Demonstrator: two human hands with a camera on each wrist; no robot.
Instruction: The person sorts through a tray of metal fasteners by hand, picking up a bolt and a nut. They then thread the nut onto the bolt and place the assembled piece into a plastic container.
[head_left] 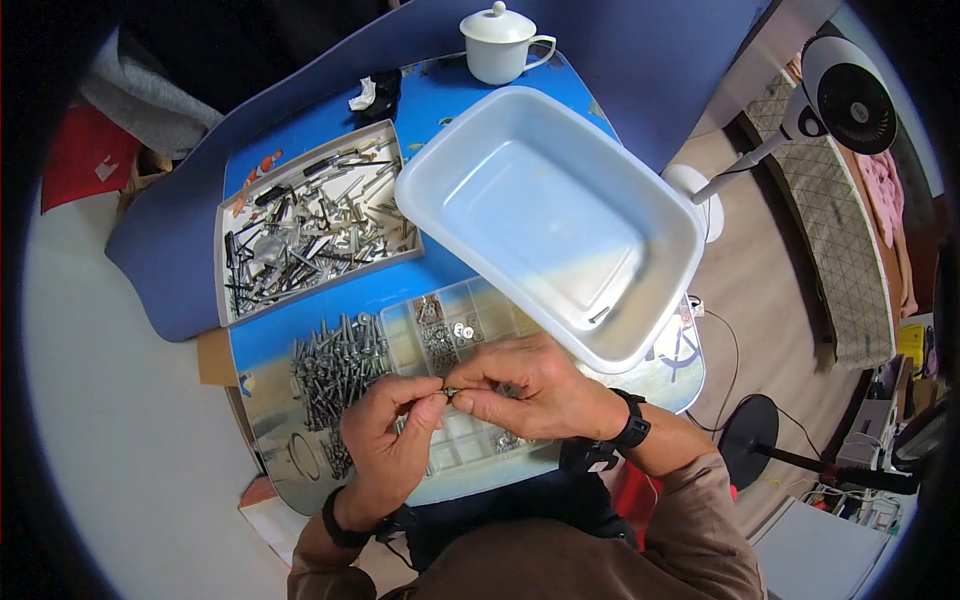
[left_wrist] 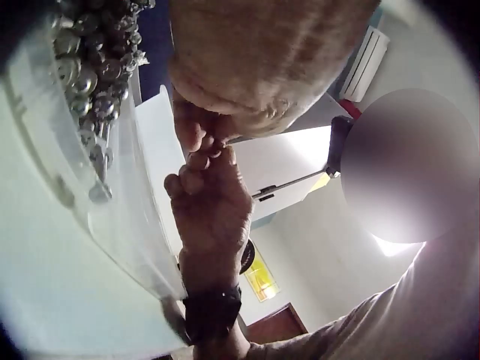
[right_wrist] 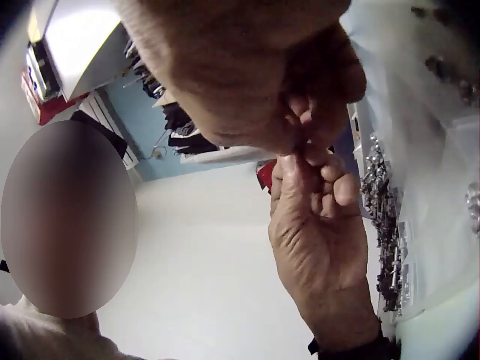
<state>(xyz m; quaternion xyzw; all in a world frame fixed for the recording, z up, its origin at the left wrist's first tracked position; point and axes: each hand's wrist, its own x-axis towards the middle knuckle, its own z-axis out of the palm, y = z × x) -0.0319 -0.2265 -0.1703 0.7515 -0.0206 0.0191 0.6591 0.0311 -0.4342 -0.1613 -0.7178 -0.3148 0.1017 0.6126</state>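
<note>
Both hands meet above the clear compartment box (head_left: 470, 440). The left hand (head_left: 390, 440) and the right hand (head_left: 535, 390) pinch a small dark metal piece (head_left: 449, 392) between thumbs and fingers; its exact shape is too small to tell. Fingertips of the two hands nearly touch. In the left wrist view the left hand (left_wrist: 262, 60) fills the top, with the right hand (left_wrist: 214, 217) below it. The right wrist view has the right hand (right_wrist: 217, 67) above and the left hand (right_wrist: 319, 240) below; the piece is mostly hidden by fingers.
A heap of screws (head_left: 335, 375) lies left of the box, whose compartments hold nuts and washers (head_left: 440, 345). Behind stands a shallow carton (head_left: 222, 270) of mixed bolts. A white basin (head_left: 545, 230) with one small screw overlaps the box's back. A lidded cup (head_left: 497, 55) stands behind.
</note>
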